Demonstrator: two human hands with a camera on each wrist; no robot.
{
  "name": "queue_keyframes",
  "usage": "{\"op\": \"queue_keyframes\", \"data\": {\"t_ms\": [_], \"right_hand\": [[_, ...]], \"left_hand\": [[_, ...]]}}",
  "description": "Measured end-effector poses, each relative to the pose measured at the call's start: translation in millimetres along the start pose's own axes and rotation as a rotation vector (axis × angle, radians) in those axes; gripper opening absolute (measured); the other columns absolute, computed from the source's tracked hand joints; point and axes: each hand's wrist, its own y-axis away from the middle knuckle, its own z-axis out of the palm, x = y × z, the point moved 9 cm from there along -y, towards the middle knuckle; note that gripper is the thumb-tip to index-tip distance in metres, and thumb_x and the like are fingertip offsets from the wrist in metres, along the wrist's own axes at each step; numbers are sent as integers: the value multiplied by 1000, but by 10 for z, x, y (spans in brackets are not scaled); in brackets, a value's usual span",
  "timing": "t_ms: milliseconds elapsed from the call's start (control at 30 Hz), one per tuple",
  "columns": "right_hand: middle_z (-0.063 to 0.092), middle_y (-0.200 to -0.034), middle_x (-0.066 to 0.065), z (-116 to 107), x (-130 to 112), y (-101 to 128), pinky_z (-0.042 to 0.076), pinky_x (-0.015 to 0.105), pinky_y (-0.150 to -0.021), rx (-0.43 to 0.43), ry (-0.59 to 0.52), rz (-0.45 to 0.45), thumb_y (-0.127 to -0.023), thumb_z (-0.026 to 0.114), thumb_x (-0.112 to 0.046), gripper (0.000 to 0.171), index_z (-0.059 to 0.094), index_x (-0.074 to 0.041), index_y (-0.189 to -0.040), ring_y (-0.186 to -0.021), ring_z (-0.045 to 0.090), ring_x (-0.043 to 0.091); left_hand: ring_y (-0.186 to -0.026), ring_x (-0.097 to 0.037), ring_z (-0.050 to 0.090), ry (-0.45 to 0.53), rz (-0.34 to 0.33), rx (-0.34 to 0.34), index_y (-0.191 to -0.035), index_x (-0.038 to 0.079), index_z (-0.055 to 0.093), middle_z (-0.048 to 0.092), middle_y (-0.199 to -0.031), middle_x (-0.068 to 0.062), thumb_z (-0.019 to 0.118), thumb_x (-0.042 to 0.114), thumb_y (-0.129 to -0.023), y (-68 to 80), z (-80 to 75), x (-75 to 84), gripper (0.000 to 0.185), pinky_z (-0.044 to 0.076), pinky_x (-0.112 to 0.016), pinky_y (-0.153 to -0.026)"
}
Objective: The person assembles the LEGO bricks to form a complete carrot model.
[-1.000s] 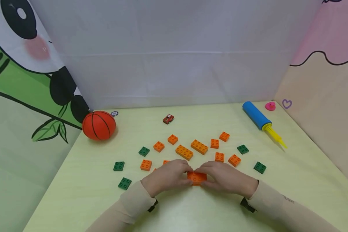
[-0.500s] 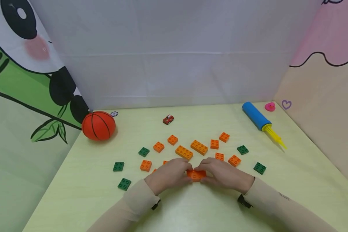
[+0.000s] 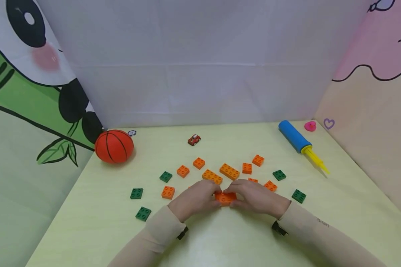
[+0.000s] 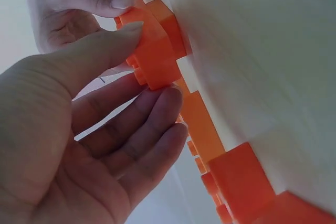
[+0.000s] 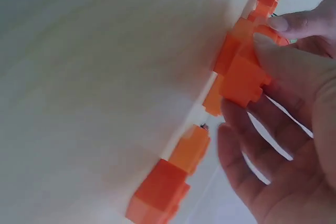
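Note:
An orange toy building brick [image 3: 225, 199], studs up, sits between both hands at the near middle of the table. My left hand [image 3: 196, 199] pinches its left end, with the thumb on the near side, and my right hand [image 3: 258, 197] pinches the right end. In the left wrist view, the left thumb presses on the brick's smooth side [image 4: 157, 51] and the fingertips curl at its edge. The right wrist view shows the right thumb on the same brick [image 5: 243, 80]. Just beyond the hands lie two longer light-orange bricks [image 3: 230, 171], partly overlapped by the left hand.
Several small orange bricks [image 3: 168, 192] and green bricks [image 3: 136, 193] lie spread around the hands. Farther back are a red toy car [image 3: 194, 139], a basketball [image 3: 114, 146] at left, and a blue-and-yellow hand pump [image 3: 294, 136] with a pink rubber duck [image 3: 310, 126] at right.
Both hands have shifted a little away from the body with the orange brick between them, closer to the longer bricks. The view has tilted slightly.

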Motion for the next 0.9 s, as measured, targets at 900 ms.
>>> {"op": "queue_keyframes", "data": {"t_ms": [900], "right_hand": [[60, -133, 15, -246, 557, -462, 48, 49, -101, 43, 71, 306, -96, 68, -25, 51, 52, -10, -142, -118, 58, 32]], "left_hand": [[-105, -12, 62, -11, -3, -29, -123, 12, 69, 68, -116, 3, 71, 27, -93, -2, 59, 6, 33, 50, -28, -95]]}}
